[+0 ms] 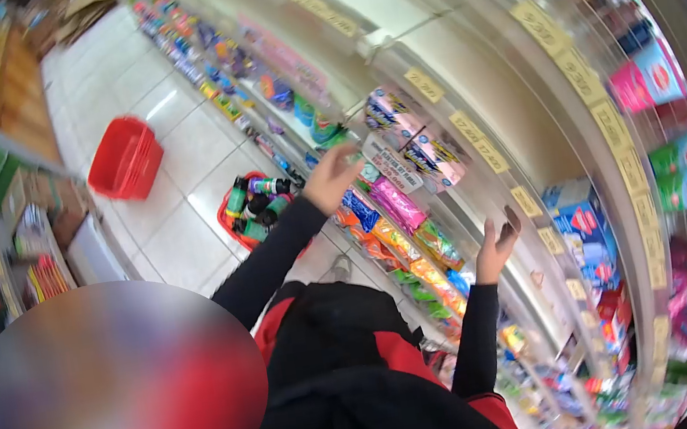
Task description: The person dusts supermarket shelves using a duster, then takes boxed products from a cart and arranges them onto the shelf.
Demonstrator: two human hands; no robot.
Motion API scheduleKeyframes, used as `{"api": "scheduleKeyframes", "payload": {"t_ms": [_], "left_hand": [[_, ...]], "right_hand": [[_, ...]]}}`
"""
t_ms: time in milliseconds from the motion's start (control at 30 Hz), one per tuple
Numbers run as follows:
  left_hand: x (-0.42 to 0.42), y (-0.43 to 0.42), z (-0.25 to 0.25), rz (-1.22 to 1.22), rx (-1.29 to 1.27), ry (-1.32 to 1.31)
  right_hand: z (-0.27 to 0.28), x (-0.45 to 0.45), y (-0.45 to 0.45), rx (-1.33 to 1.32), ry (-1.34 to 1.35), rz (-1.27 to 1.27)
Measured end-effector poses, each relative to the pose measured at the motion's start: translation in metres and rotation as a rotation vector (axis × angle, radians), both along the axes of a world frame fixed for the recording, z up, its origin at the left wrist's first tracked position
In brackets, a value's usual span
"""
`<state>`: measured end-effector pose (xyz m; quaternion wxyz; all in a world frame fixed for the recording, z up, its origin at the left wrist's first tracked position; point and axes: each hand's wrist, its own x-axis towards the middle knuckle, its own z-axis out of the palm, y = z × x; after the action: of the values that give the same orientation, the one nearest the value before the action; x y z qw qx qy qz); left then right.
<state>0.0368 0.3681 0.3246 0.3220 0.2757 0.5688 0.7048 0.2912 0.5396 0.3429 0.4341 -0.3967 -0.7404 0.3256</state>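
My left hand (334, 179) reaches over the lower shelf beside a printed price sign (390, 163). Its fingers are slightly blurred but look stretched out, and no item shows in them; I cannot tell whether they touch the sign. Green bottles (326, 131) stand just past the fingertips. My right hand (498, 246) is raised before the shelf edge, thumb and fingers apart, holding nothing. Near it, pink-and-white packs (435, 160) sit stacked on the shelf. Pink (397, 205) and orange pouches (393, 240) lie on the shelf between my hands.
A red basket (238, 208) filled with dark bottles stands on the tiled floor (189, 144). Farther off is another red basket (125, 158). Blue packs (582, 228) and pink pouches (646, 79) line the shelves at right. Boxes (48, 198) stand at left. A blurred oval covers the lower left.
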Motion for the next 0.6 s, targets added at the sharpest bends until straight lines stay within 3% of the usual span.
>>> {"api": "scheduleKeyframes", "payload": {"t_ms": [33,67,100,133,267,367,433,500,600], "left_hand": [[0.005,-0.021,-0.017,-0.078,0.043,0.008],[0.011,-0.045,-0.013,-0.133,-0.046,-0.130],[0.011,-0.065,-0.039,-0.167,-0.146,-0.091],[0.011,-0.085,-0.059,-0.223,-0.179,-0.210],[0.018,-0.156,-0.099,-0.189,-0.647,-0.410],[0.028,-0.189,-0.115,-0.189,-0.734,-0.536],[0.036,-0.194,-0.112,-0.219,-0.758,-0.546],[0.043,-0.184,-0.103,-0.261,-0.743,-0.532],[0.055,-0.174,-0.099,-0.275,-0.655,-0.486]], "right_hand": [[0.002,0.016,-0.020,0.115,-0.011,-0.084],[-0.009,0.039,-0.036,0.109,-0.040,-0.119],[-0.025,0.063,-0.053,0.101,-0.074,-0.152],[-0.039,0.081,-0.075,-0.049,0.005,-0.194],[-0.094,0.153,-0.172,-0.192,-0.284,-0.367],[-0.105,0.194,-0.241,-0.304,-0.529,-0.413],[-0.155,0.245,-0.283,-0.300,-0.659,-0.579],[-0.170,0.286,-0.312,-0.411,-0.613,-0.663],[-0.203,0.355,-0.343,-0.309,-0.725,-0.854]]}}
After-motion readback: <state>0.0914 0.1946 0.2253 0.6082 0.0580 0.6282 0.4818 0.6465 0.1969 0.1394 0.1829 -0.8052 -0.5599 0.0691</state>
